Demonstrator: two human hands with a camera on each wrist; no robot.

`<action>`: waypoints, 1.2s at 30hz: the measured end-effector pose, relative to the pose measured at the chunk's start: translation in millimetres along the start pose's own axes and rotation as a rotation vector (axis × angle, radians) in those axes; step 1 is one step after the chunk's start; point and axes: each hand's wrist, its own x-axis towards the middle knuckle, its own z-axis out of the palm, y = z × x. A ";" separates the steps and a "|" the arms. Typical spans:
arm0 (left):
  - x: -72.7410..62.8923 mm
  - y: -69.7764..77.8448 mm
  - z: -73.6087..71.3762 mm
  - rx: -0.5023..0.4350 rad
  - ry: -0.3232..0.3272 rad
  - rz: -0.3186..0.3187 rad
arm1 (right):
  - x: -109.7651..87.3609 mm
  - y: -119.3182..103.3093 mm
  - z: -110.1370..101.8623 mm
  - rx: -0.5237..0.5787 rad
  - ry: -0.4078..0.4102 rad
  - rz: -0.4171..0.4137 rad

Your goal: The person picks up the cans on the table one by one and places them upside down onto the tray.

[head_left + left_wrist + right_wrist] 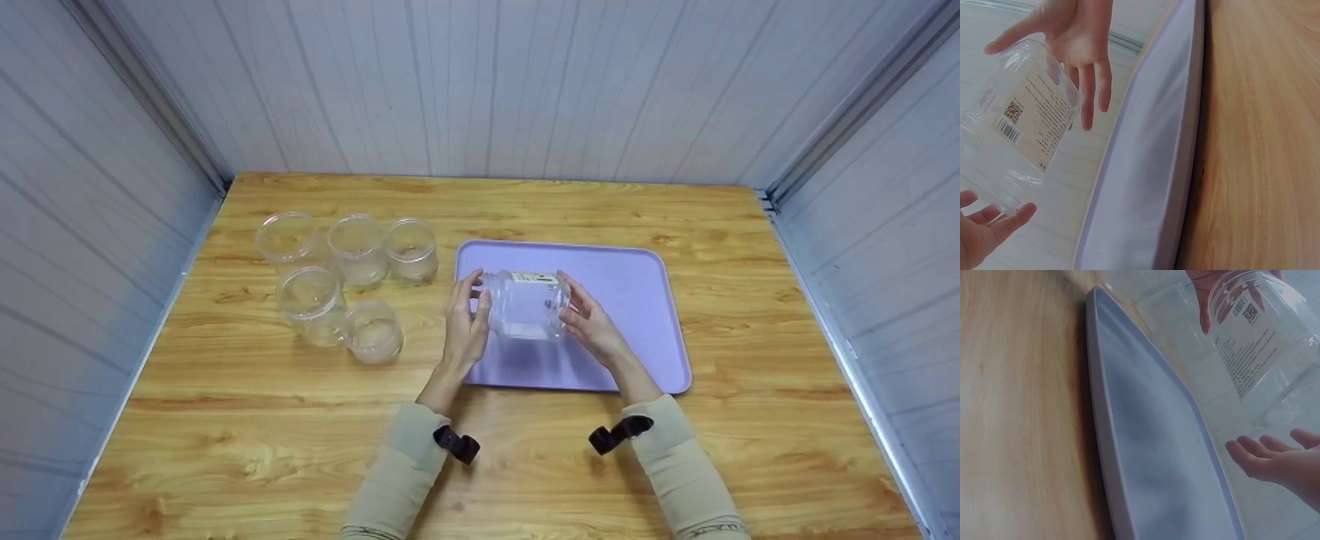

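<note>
A large clear plastic jar with a printed cream label lies on its side in the air above a purple tray. At its mouth end, my left hand grips the jar by the rim, fingers and thumb spread around it. My right hand is at the base, thumb and fingers on either side of it. In the left wrist view the label shows a QR code and a barcode. The right wrist view shows the right hand's fingertips close below the base; contact there is unclear.
Several clear jars stand left of the tray on the wooden table, among them a front jar and a back jar. White panel walls enclose the table at the back and both sides.
</note>
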 end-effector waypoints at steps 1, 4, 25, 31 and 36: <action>-0.3 0.1 0.4 -0.007 0.000 0.000 | -0.2 -0.6 0.4 0.004 -0.004 0.006; -0.8 1.1 1.1 -0.018 -0.008 -0.007 | -1.0 -3.0 2.0 0.019 -0.012 0.019; 0.4 3.9 -0.9 -0.030 -0.061 -0.085 | -0.6 -13.4 11.1 -0.110 0.117 0.019; 2.3 3.6 -5.4 -0.011 -0.087 -0.101 | 0.9 -17.4 8.5 -0.226 0.179 0.033; 1.5 0.6 -14.2 0.054 -0.069 -0.111 | -0.2 -23.6 3.8 -0.339 0.212 0.060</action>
